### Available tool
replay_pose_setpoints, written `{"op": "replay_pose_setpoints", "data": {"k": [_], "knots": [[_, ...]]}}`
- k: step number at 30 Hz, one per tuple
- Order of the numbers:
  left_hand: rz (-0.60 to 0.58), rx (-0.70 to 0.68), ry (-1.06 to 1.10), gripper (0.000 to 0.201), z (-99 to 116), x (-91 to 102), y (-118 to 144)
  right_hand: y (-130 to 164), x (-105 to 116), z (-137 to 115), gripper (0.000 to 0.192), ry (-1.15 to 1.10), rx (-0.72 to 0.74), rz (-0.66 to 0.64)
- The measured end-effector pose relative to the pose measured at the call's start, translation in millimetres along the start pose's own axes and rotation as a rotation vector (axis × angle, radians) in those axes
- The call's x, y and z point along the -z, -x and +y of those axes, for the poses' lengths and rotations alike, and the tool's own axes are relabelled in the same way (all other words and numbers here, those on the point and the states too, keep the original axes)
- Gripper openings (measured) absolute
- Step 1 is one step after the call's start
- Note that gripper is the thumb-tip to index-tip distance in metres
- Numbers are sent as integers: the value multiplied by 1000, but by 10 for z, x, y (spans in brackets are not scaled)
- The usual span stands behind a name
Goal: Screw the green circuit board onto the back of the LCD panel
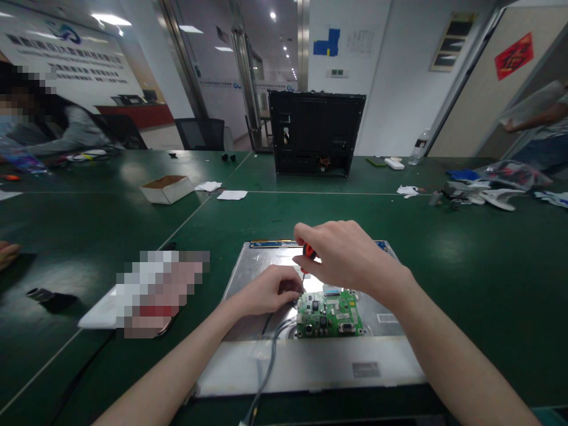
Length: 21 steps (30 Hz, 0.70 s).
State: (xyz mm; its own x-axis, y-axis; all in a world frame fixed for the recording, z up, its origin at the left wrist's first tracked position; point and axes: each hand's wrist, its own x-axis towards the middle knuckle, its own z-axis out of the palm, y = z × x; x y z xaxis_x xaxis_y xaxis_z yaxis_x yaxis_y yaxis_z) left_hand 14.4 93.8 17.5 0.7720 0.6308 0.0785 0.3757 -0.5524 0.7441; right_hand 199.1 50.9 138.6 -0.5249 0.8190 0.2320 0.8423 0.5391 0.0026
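A silver display panel (319, 367) lies flat in front of me, with a green circuit board (331, 316) on its back. My right hand (344, 254) is closed around the red-and-black handle of a screwdriver (309, 251). The thin shaft points down to the board's upper left corner. My left hand (270, 290) rests on the panel beside that corner, its thumb and forefinger pinched near the screwdriver's tip. What lies between those fingertips is too small to make out. A grey cable (271, 361) runs from the board's left side toward the panel's front edge.
A black monitor housing (317, 136) stands upright at the back of the green table (479, 284). Left are a phone-like item (160, 296), partly pixelated, and an open box (166, 190). Tools and gloves (501, 198) lie right. People are at both sides.
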Motion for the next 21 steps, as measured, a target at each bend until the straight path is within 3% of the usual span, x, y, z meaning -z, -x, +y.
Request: {"op": "replay_pose_setpoints", "data": {"k": [4,10,21], "knots": [[66,4,-76,12,8,33,11,16,35,46,15,6,-22,2],[358,99,-233,9,-49,80,-31,40,95,132,16,72,-77,40],[190,-13,-351,10,-108,22,-50,50,102,142,18,49,-78,47]]}}
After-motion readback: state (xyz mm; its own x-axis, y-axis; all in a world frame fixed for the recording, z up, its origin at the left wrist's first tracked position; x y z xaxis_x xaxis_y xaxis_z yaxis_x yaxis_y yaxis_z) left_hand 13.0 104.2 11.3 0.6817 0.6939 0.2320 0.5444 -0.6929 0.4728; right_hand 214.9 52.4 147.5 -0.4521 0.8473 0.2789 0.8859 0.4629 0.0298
